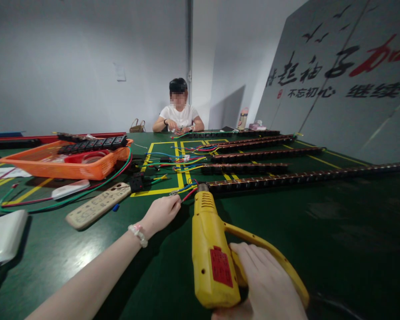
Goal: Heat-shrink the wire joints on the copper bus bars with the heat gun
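Observation:
My right hand [265, 278] is wrapped round the handle of a yellow heat gun [211, 249]. Its metal nozzle points away from me, over the coloured wires [190, 192] at the near end of a long black strip [273, 180]. My left hand [162, 213], with a beaded bracelet at the wrist, is closed with its fingertips pinching the red wire just left of the nozzle. Further back, several more black strips [250, 168] lie roughly parallel on the green table [320, 249], with wires at their left ends.
An orange basket [96, 171] holding black parts stands at the left. Near it lie a beige power strip [98, 206], a white device [5, 238], loose green and red wires and a small blue piece [116, 207]. A person [179, 116] sits across the table.

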Motion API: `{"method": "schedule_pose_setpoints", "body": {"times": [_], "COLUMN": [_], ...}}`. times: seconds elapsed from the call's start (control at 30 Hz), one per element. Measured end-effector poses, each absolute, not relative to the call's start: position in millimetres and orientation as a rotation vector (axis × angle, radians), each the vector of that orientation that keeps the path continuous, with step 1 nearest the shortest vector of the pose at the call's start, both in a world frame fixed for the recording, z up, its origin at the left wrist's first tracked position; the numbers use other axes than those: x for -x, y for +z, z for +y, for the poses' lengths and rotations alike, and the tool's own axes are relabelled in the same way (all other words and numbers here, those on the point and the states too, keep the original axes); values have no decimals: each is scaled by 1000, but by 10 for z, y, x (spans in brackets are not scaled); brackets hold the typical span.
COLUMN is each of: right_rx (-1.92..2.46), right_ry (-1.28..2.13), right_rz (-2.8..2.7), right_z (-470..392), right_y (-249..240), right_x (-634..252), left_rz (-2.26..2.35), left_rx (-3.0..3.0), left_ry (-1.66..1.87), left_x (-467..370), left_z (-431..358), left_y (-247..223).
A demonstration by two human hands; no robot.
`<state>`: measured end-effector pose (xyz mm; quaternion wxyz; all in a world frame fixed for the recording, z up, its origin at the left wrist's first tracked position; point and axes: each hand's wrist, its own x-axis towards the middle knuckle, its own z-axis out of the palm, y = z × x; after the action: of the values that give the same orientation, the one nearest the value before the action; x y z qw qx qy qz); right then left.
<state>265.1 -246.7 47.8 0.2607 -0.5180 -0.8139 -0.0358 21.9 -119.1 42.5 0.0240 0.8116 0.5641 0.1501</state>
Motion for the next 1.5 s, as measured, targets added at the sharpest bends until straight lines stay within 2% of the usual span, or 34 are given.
{"method": "schedule_pose_setpoints", "body": {"times": [0.5,0.87,1.07,1.17,1.37,1.5], "right_rx": [1258,1167,1146,1406,1594,1572], "right_ry": [-72,65,418,455,695,821], "right_rz": [-2353,-2387,-2340,-2303,-2393,-2385], "right_z": [-2468,-2467,-2422,-2228,-1889,-1792], "right_y": [292,460,829,943,934,852], "right_x": [-2797,-2810,-2841,-2699,-2419,-2356], "left_rz": [1744,1783,1779,1768,1833,1958], "left_rx": [-2533,-2451,-2460,-2471,-2418,-2370], "left_ry": [451,472,464,500,489,496], "left_x": [-217,-229,-225,-221,-231,-221], "left_z": [-1187,-1185,-1180,-1181,-1200,-1184], "left_y": [417,449,436,427,454,451]}}
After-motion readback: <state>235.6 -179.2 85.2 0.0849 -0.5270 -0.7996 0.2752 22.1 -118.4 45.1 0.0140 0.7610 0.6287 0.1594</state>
